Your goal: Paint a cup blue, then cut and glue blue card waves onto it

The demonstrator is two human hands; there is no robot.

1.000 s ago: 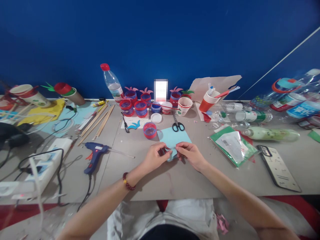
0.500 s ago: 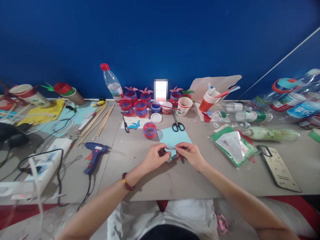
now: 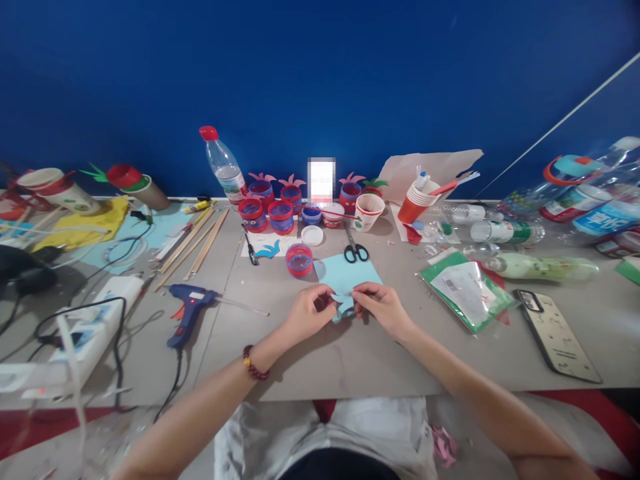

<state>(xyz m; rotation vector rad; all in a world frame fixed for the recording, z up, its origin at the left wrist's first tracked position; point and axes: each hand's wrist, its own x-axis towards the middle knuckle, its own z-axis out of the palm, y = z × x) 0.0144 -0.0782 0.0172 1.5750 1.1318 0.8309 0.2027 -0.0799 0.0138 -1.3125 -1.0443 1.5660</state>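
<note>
Here, left hand: pinches one side of the pale-blue cut-out between thumb and fingers.
Right hand: grasps the other side of the same piece with thumb and fingertips.
Cut-out's place: between both hands, over the near part of the pale-blue sheet.
Scissors: lie at the sheet's far edge, black handles toward the hands.
Red-and-purple cup: stands just beside the sheet, on its left.
Glue gun: lies farther left, clear stick projecting toward the left hand's side.
Phone: lies well to the right, near the green packet.
</note>
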